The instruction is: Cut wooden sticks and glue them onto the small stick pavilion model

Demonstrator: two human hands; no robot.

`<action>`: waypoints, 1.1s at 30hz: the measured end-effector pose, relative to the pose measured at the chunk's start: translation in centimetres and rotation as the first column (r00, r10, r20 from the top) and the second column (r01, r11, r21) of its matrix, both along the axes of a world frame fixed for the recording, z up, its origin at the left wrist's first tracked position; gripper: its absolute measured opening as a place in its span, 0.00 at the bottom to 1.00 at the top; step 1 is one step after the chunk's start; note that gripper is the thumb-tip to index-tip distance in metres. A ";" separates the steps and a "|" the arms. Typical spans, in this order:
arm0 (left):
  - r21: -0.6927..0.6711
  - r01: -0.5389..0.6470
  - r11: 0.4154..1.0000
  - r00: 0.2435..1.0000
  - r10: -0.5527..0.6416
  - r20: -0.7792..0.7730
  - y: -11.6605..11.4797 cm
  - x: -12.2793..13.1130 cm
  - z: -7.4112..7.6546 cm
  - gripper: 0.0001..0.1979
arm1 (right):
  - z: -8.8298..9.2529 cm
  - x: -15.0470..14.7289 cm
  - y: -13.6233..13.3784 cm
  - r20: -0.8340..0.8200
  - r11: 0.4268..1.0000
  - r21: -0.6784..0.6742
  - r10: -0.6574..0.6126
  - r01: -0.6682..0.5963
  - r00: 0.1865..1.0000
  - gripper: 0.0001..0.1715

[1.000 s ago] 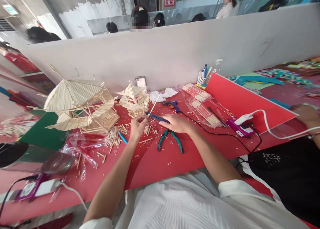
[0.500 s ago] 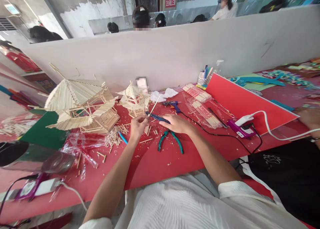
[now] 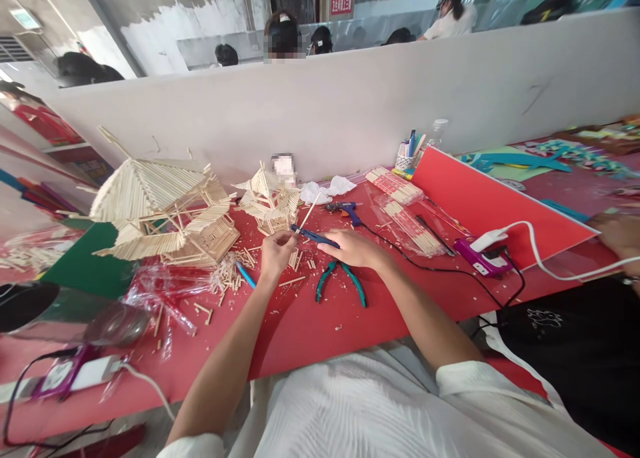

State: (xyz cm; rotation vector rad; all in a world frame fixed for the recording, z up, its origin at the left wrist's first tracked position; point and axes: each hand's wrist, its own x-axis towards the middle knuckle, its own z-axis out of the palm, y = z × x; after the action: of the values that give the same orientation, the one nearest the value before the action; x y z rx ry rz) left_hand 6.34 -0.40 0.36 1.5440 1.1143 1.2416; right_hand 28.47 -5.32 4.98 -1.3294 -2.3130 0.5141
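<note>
My left hand [image 3: 277, 255] pinches a thin wooden stick [image 3: 309, 211] that slants up and to the right. In my right hand [image 3: 353, 248] is a dark blue cutting tool [image 3: 317, 237], its tip against the stick beside my left fingers. Green-handled pliers [image 3: 361, 291] lie on the red table [image 3: 310, 338] just below my right hand. Behind my left hand stands a small stick-built pavilion [image 3: 270, 201], and further left a larger one [image 3: 150, 191]. Short cut sticks [image 3: 295, 261] are scattered near my left hand.
A blue glue gun [image 3: 345, 209] and packs of sticks [image 3: 410, 225] lie behind my right hand. A purple power strip [image 3: 483, 258], a red board [image 3: 495, 205] and a pen cup [image 3: 405, 157] are at the right. At left are a clear bottle [image 3: 107, 319] and plastic wrap [image 3: 160, 288].
Both hands hold nearly the same place. The upper end of the stick has shifted very slightly.
</note>
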 end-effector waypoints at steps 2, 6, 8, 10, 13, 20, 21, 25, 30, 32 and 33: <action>-0.007 -0.001 1.000 1.000 0.002 0.003 0.1 0.0 0.0 0.13 | 0.0 -0.1 0.0 -0.001 1.000 0.010 -0.005 0.005 1.000 0.20; 0.036 -0.024 0.999 0.998 0.027 -0.061 0.1 -0.2 0.3 0.12 | 0.0 -0.3 0.0 -0.010 1.000 -0.002 -0.023 0.023 1.000 0.21; 0.068 -0.052 0.996 0.991 0.060 -0.124 -0.1 -0.3 0.6 0.11 | 0.0 -0.2 0.0 -0.021 0.999 -0.003 -0.040 0.040 0.999 0.21; 0.097 -0.078 0.992 0.978 0.095 -0.183 -0.3 -0.4 0.9 0.11 | 0.0 -0.2 0.0 -0.022 0.998 -0.005 -0.056 0.055 0.998 0.21; 0.148 -0.108 0.983 0.960 0.141 -0.242 -0.7 -0.4 1.2 0.11 | 0.0 -0.2 0.0 -0.020 0.999 -0.023 -0.043 0.043 0.999 0.20; 0.262 -0.134 0.956 0.896 0.230 -0.380 -1.1 -0.4 1.5 0.08 | -0.2 -0.9 0.0 -0.033 0.998 -0.032 -0.051 0.050 0.998 0.20; 0.272 -0.135 0.953 0.888 0.238 -0.394 -1.1 -0.4 1.6 0.07 | -0.3 -1.0 0.0 -0.028 0.998 -0.034 -0.056 0.055 0.998 0.20; 0.297 -0.120 0.947 0.866 0.246 -0.435 -1.1 -0.5 1.5 0.07 | -0.4 -1.1 0.0 -0.032 0.998 -0.037 -0.055 0.054 0.998 0.20; 0.383 -0.081 0.920 0.845 0.267 -0.463 -1.0 -0.8 1.3 0.07 | -0.3 -1.4 -0.2 -0.059 0.992 -0.095 -0.087 0.081 0.994 0.21; 0.398 -0.068 0.915 0.837 0.270 -0.477 -1.0 -0.9 1.3 0.08 | -0.2 -1.6 -0.3 -0.066 0.987 -0.133 -0.098 0.089 0.993 0.24; 0.402 -0.063 0.913 0.833 0.270 -0.484 -1.0 -0.9 1.3 0.08 | -0.2 -1.6 -0.4 -0.069 0.985 -0.146 -0.102 0.091 0.992 0.25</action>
State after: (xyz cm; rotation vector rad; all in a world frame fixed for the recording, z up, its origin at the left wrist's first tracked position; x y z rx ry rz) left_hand 5.45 -1.41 1.63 2.2147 1.4516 1.2217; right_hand 26.85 -5.70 4.76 -1.4539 -2.1723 0.6976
